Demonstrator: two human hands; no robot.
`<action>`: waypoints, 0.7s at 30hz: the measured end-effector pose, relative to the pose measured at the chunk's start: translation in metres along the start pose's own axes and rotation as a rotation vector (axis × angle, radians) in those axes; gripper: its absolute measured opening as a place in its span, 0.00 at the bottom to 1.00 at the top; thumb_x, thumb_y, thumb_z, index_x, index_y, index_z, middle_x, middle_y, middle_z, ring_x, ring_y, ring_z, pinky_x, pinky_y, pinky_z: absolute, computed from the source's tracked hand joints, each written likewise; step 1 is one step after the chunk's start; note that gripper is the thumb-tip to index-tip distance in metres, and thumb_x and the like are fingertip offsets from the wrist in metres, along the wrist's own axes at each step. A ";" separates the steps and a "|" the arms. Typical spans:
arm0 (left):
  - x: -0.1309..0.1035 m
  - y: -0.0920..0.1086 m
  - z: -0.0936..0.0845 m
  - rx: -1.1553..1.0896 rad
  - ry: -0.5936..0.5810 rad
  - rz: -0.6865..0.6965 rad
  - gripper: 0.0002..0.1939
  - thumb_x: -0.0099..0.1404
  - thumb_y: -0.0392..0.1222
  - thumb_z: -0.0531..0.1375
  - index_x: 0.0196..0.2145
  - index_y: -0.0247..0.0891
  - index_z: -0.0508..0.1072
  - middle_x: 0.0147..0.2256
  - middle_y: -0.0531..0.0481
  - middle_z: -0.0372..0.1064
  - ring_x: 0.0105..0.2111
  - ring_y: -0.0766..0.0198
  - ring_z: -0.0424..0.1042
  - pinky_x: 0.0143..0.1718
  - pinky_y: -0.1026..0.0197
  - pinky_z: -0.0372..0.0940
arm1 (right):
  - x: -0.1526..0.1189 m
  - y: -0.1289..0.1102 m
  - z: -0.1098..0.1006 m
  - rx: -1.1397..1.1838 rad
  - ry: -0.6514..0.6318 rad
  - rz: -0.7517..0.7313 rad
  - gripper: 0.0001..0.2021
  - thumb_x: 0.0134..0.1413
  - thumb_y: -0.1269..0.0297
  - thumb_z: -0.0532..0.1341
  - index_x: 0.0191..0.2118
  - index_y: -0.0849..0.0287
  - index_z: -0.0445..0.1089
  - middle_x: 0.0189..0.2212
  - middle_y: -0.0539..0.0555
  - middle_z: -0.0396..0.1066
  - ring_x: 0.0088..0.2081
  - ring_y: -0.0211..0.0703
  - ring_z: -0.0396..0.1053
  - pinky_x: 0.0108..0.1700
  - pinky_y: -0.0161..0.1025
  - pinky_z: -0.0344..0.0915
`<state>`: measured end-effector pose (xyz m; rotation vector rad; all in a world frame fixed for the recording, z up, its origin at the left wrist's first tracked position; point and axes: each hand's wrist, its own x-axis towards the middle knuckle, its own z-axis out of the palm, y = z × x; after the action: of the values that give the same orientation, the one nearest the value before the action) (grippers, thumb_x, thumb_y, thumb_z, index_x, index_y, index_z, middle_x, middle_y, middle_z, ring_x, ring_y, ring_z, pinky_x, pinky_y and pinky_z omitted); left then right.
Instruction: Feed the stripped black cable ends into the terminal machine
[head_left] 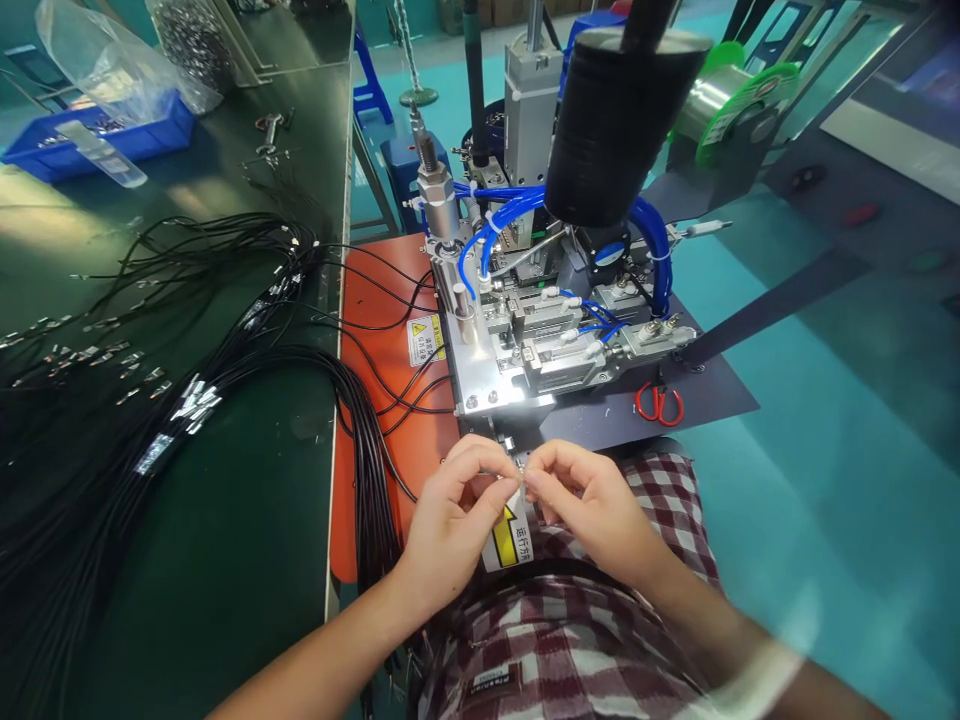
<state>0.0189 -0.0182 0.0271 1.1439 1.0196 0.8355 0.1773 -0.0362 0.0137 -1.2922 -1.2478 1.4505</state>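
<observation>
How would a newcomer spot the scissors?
Start at the metal machine with blue tubes. On the dark plate by its near right corner, beyond the right hand, lie the scissors. Two red handle loops set them apart from the machine's silver.

Your brightest spot is the metal plate [487,376] beyond your fingers [480,462], its front edge nearly blown out to white. To your left, the dark worktop [225,560] is dim, with a pale yellowish glare toward its far left side. A milky streak of flare crosses your right forearm [705,610] — and the wide lens stretches that forearm toward the corner. The far right edge is blurred; the tiny piece [522,477] at your fingertips is indistinct.
</observation>
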 end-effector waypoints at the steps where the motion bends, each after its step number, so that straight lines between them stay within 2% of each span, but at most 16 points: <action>1: 0.001 0.000 -0.002 -0.021 -0.048 -0.019 0.08 0.61 0.42 0.61 0.30 0.34 0.69 0.32 0.53 0.60 0.20 0.77 0.55 0.19 0.70 0.50 | 0.001 0.000 -0.001 0.072 -0.035 0.045 0.09 0.58 0.62 0.59 0.28 0.58 0.65 0.23 0.47 0.65 0.21 0.34 0.60 0.23 0.32 0.56; 4: 0.004 0.002 -0.007 -0.130 -0.166 -0.224 0.08 0.62 0.44 0.60 0.33 0.36 0.67 0.23 0.59 0.55 0.16 0.78 0.47 0.16 0.71 0.43 | 0.003 0.002 -0.002 0.144 -0.063 0.103 0.10 0.57 0.60 0.60 0.28 0.60 0.65 0.22 0.47 0.65 0.20 0.32 0.57 0.22 0.31 0.53; 7: 0.006 0.008 -0.007 -0.078 -0.096 -0.326 0.08 0.61 0.43 0.61 0.32 0.37 0.66 0.16 0.63 0.48 0.15 0.76 0.45 0.14 0.72 0.41 | 0.003 0.004 -0.001 0.097 -0.044 0.102 0.10 0.58 0.59 0.60 0.29 0.60 0.66 0.22 0.47 0.64 0.20 0.32 0.56 0.22 0.32 0.53; 9: 0.006 0.010 -0.005 -0.035 -0.029 -0.362 0.08 0.60 0.41 0.61 0.29 0.36 0.65 0.14 0.63 0.49 0.14 0.76 0.45 0.14 0.72 0.41 | 0.002 0.004 0.000 0.052 -0.041 0.082 0.10 0.58 0.60 0.59 0.29 0.59 0.66 0.22 0.47 0.64 0.21 0.33 0.57 0.24 0.32 0.55; 13: 0.008 0.011 -0.005 -0.059 -0.057 -0.440 0.07 0.61 0.41 0.57 0.28 0.37 0.64 0.12 0.63 0.49 0.14 0.75 0.43 0.14 0.72 0.40 | 0.007 0.005 0.000 0.151 -0.104 0.153 0.11 0.55 0.58 0.61 0.28 0.60 0.65 0.22 0.47 0.65 0.20 0.32 0.57 0.23 0.32 0.54; 16: 0.007 0.010 -0.008 0.026 -0.091 -0.340 0.07 0.62 0.42 0.58 0.34 0.38 0.63 0.18 0.61 0.56 0.16 0.74 0.52 0.15 0.72 0.47 | 0.013 0.004 -0.002 0.222 -0.110 0.193 0.14 0.52 0.54 0.62 0.27 0.60 0.65 0.21 0.46 0.64 0.18 0.31 0.55 0.21 0.32 0.52; 20: 0.002 0.006 -0.012 0.517 -0.028 0.047 0.01 0.64 0.35 0.56 0.34 0.39 0.66 0.29 0.54 0.63 0.28 0.69 0.65 0.28 0.67 0.61 | 0.019 0.004 -0.007 0.158 -0.067 0.182 0.14 0.52 0.54 0.62 0.27 0.60 0.65 0.22 0.47 0.65 0.18 0.32 0.56 0.20 0.32 0.52; 21: 0.002 0.004 -0.014 0.642 -0.007 0.157 0.03 0.65 0.34 0.54 0.33 0.38 0.68 0.31 0.53 0.63 0.31 0.68 0.66 0.32 0.66 0.62 | 0.021 0.005 -0.008 0.137 -0.060 0.174 0.13 0.53 0.55 0.62 0.27 0.60 0.65 0.22 0.47 0.66 0.18 0.32 0.56 0.20 0.32 0.52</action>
<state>0.0066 -0.0110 0.0289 1.7854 1.2466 0.6341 0.1822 -0.0157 0.0049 -1.2983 -1.0744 1.6794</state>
